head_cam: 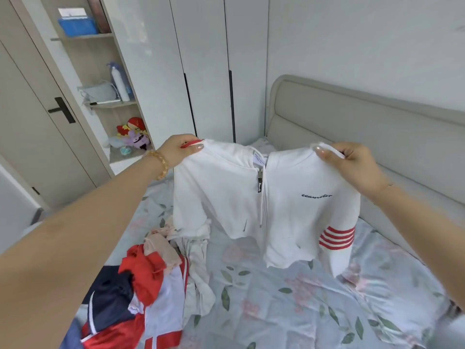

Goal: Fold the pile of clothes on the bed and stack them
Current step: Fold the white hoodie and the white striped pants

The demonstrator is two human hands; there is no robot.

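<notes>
Shelving [100, 71] at the far left is holding a blue box [76, 25] on the upper shelf, a white bottle [120, 83] on the middle one, and red and purple plush toys [134, 133] on the lowest. Below, the pile of clothes [151, 280] — red, navy, white and pink pieces — is lying crumpled on the floral bed sheet [289, 298]. Above it, the left hand [180, 149] is pinching one shoulder of a white zip hoodie [264, 197], thumb and fingers curled on the fabric. The hoodie is hanging in the air, front facing the camera, its red-striped sleeve [337, 238] dangling. The right hand [352, 162] is pinching the other shoulder — fingers curled round the cloth. A padded headboard [364, 122] is standing behind.
</notes>
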